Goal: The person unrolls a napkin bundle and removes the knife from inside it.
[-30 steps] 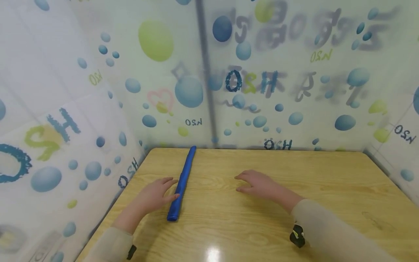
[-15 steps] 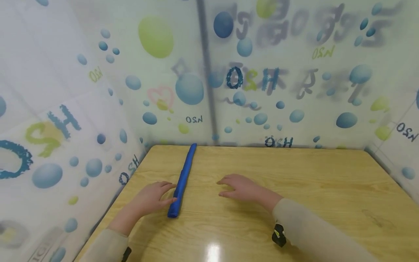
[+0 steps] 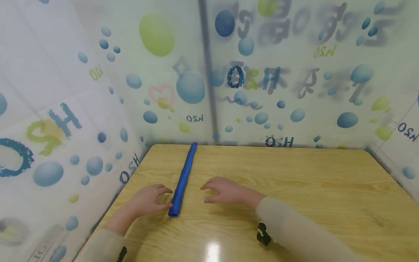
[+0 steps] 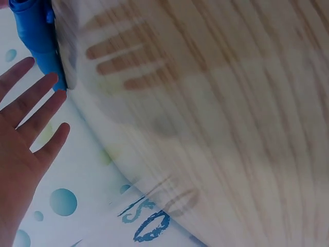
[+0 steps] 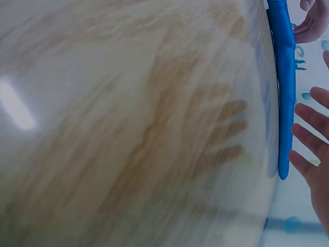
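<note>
Blue roll (image 3: 184,178) lies on the left half of the wooden table (image 3: 294,174), running lengthwise from the back edge toward me, nearer end slightly left. I see layered folds at that end.

Left hand (image 3: 150,199) is beside the roll's near part, fingers and thumb apart, gripping nothing. Thumb tip overlaps the roll's edge in my head view; contact I cannot tell. Right hand (image 3: 226,191) is across from it, over bare wood, thumb and fingers also parted, holding nothing.

Pale sleeves (image 3: 294,225) on both arms, black device (image 3: 263,234) at the right wrist. Bubble-printed wall (image 3: 288,91) behind, mirrored "H2O" lettering.
</note>
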Tool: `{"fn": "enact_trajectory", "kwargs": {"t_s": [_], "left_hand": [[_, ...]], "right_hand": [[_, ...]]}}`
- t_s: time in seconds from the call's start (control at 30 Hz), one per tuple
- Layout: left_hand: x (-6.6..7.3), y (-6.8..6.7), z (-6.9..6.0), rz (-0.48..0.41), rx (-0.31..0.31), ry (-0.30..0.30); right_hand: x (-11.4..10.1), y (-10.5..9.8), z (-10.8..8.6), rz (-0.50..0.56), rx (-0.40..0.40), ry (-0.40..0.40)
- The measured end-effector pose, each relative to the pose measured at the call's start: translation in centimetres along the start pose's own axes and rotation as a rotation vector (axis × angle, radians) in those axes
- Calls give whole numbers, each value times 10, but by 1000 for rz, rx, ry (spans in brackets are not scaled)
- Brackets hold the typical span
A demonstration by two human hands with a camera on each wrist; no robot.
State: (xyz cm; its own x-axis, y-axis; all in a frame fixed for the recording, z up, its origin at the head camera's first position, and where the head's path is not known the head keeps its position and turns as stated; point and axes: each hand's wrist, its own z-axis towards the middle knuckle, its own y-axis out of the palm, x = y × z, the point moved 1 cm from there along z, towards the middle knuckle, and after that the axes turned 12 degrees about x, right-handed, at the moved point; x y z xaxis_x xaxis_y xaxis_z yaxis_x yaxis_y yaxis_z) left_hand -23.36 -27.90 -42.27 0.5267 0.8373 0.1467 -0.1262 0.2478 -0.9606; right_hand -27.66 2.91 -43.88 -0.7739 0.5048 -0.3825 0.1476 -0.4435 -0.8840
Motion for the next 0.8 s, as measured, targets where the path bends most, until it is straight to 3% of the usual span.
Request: {"fn": "enact_trajectory", "kwargs": {"t_s": [0.23,0.5,0.8], "left_hand": [[-4,4,1,9,-4,9],[-2,9,4,23,-5,54],[-1,10,7,3,-43,26]], "right_hand": [[-10,12,14,-32,-35,-46],[-20,19,27,-158,-64,-162],[-30,22,46,-209,-92,-246]]}}
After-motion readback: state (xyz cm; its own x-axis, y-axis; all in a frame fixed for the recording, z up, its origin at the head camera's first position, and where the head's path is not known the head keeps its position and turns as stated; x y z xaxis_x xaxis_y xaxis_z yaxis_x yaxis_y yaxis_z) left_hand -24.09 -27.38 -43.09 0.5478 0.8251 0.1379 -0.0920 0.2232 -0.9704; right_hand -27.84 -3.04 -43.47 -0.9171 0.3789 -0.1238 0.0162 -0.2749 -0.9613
